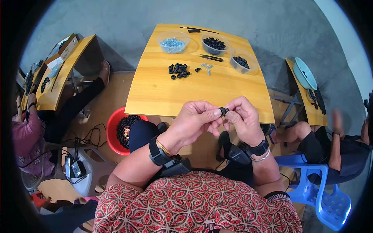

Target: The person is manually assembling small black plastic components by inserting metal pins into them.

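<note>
Just past the near edge of the wooden table (155,101), my left hand (198,118) and my right hand (244,118) meet with thumbs and fingertips closed on one small black round part (223,111). Fingers cover much of it, so its exact kind cannot be made out. A cluster of similar black ring-like parts (178,71) lies on the tabletop. Beside them are a single black part (197,70) and a little heap of silvery screws (207,68). Dark-handled pliers (211,58) rest farther back.
Clear bowls hold silvery-blue small pieces (173,44) and black parts (213,43), with another bowl (241,62) at right. A red basin (114,143) of black parts stands on the floor. People sit at side tables; a blue chair (318,190) is at right.
</note>
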The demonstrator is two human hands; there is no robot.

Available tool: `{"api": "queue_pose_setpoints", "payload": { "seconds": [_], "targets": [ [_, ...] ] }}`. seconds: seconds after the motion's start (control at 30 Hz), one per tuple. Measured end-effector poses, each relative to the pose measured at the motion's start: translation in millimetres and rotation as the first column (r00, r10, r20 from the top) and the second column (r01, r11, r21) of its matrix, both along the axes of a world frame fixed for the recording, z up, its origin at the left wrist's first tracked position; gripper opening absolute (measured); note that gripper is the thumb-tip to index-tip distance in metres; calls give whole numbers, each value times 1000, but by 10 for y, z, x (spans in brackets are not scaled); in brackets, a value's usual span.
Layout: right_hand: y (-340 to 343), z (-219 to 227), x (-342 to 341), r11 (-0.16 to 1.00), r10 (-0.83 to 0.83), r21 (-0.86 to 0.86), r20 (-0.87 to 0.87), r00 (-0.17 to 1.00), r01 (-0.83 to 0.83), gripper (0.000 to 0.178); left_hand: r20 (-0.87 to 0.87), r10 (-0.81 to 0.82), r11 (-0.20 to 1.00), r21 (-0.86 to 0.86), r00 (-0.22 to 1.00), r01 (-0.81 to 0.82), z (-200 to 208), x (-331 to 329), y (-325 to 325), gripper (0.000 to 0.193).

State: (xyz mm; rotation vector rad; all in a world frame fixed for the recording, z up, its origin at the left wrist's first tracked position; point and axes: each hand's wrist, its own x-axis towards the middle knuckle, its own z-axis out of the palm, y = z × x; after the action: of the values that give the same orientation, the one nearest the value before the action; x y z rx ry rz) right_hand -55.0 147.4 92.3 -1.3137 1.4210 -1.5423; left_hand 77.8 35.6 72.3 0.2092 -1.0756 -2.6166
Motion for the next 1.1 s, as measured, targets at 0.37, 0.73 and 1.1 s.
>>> {"api": "queue_pose_setpoints", "payload": {
  "seconds": [0.37,0.73,1.1],
  "targets": [
    [-148,-142,-187,999,19,42,-406,914,-2,21,60,-76,990,122,995,68,-222,-189,-117,14],
    [-896,-303,-2027,816,-411,-44,-746,525,576,18,260,38,955,276,965,-112,-791,-591,-673,23],
    [-1714,-561,-1348,955,109,266,-723,682,128,14,62,-47,921,388,997,19,-949,-489,-820,40]
  ]
}}
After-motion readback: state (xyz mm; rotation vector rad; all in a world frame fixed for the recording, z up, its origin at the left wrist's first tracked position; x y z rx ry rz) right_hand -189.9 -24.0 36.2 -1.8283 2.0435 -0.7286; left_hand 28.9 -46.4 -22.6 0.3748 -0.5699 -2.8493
